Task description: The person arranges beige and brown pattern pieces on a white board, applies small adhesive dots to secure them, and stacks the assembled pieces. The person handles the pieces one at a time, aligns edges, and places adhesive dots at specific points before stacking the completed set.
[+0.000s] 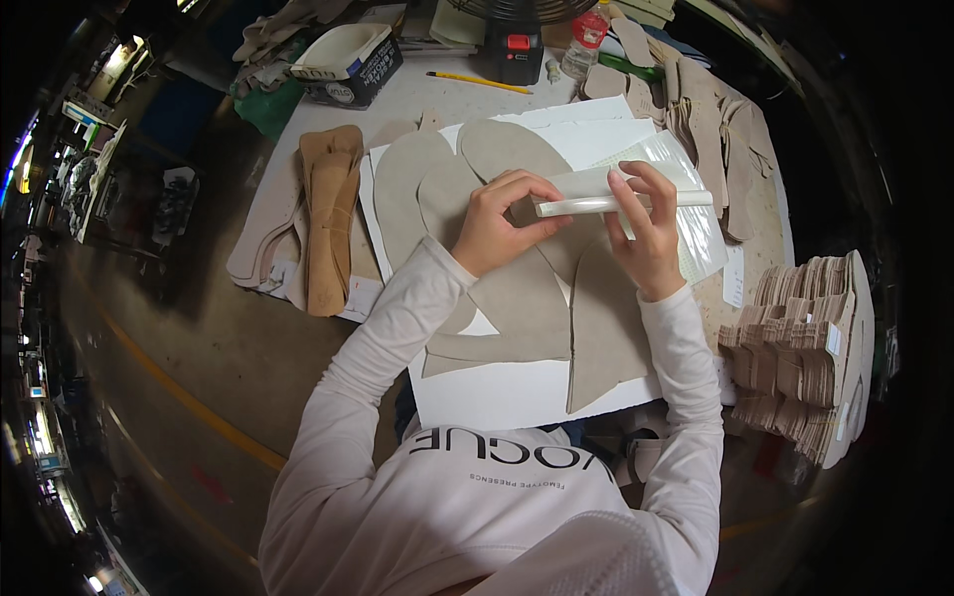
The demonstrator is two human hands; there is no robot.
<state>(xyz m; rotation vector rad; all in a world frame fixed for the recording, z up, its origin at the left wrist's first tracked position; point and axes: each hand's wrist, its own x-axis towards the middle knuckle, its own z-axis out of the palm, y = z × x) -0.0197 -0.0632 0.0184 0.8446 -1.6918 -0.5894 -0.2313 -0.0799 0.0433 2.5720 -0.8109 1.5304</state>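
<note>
A narrow, glossy white strip (590, 206), like a rolled or folded sheet edge, is held level above the table. My left hand (500, 221) pinches its left end between thumb and forefinger. Farther along, my right hand (646, 233) has its thumb and fingers around the strip. Behind and below my right hand lies a shiny translucent sheet (701, 243); whether the strip is joined to it I cannot tell. Beneath both hands, several flat grey curved pieces (512, 298), like leather or fabric cutouts, overlap on white sheets (497, 397).
Left of them lie a tied bundle of brown pieces (331, 219) and beige pieces (266, 233). Along the back are a tub in a black box (348, 65), a yellow pencil (479, 82), a fan (517, 50) and a bottle (584, 45). Stacked cutouts (800, 353) stand at right.
</note>
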